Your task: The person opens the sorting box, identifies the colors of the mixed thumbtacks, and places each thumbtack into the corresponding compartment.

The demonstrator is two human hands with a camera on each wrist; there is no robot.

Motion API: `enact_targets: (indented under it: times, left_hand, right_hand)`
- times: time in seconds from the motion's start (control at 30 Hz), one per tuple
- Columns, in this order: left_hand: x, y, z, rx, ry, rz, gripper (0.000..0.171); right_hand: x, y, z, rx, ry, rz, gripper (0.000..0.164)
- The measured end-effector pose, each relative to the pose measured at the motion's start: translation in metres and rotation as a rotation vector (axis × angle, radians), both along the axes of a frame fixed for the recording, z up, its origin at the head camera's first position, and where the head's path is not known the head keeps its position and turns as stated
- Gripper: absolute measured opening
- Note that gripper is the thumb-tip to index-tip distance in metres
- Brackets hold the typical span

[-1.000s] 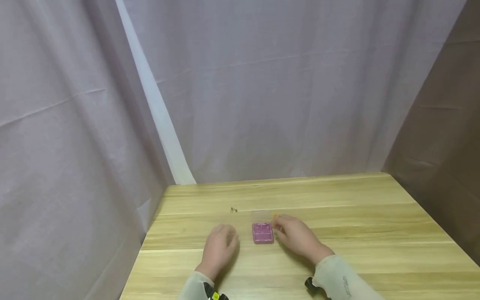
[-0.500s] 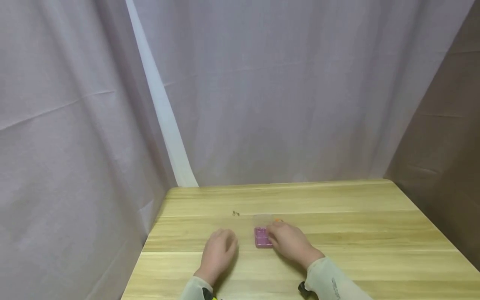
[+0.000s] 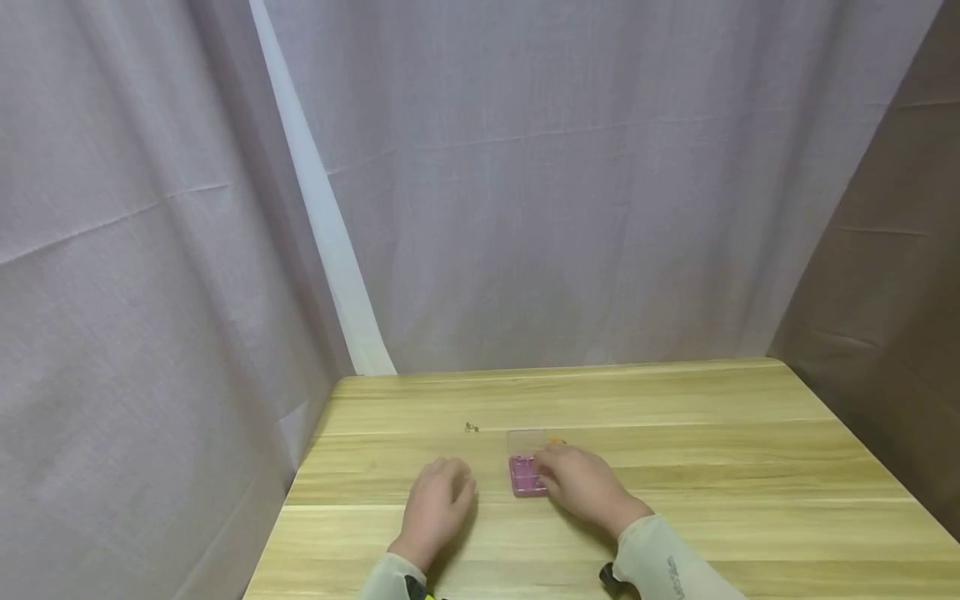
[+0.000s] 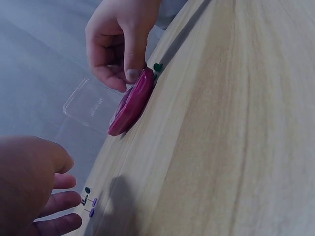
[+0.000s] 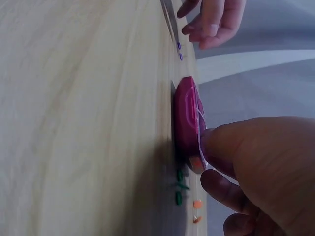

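A small magenta case [image 3: 523,483] with divided compartments lies on the table, its clear lid [image 4: 93,105] swung back. My right hand [image 3: 583,485] reaches over the case's right side. Its thumb and forefinger dip together into a compartment; I cannot tell whether they pinch anything. Left of the case, my left hand [image 3: 437,504] stays apart from it, fingers relaxed and holding nothing. Beyond the left hand lie small purple studs [image 4: 93,202] with thin pins. Green studs [image 5: 178,197] and orange pieces [image 5: 197,204] lie just past the case's right side.
The wood-grain table [image 3: 720,467] stretches well to the right of the hands. Grey curtains [image 3: 570,208] hang behind it and along the left, with a pale strip [image 3: 322,208] between them. A darker cloth [image 3: 892,292] borders the right edge.
My right hand has moved left from beside the case to over its right compartments. My left hand keeps its place, while the head view has shifted slightly.
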State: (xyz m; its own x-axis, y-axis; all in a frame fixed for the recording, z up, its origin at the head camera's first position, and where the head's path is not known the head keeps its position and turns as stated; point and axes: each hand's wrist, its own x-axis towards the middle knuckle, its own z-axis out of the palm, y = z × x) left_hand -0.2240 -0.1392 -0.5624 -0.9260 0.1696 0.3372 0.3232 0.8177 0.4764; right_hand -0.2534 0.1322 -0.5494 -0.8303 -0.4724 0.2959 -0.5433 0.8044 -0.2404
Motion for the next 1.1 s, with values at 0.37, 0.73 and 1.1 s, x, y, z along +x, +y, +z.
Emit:
enact_targets:
  times: [0.37, 0.73, 1.1]
  left_hand:
    - [0.0, 0.002, -0.002, 0.007, -0.016, -0.008, 0.019]
    - [0.0, 0.004, -0.008, 0.005, -0.006, -0.017, 0.019]
    - [0.001, 0.005, -0.005, -0.006, 0.012, -0.01, 0.019]
  right_hand:
    - [-0.004, 0.028, -0.004, -0.04, 0.001, -0.081, 0.015]
    - [0.002, 0.036, -0.005, -0.02, -0.088, -0.082, 0.019]
    - [0.0, 0.035, -0.012, -0.026, -0.08, -0.048, 0.014]
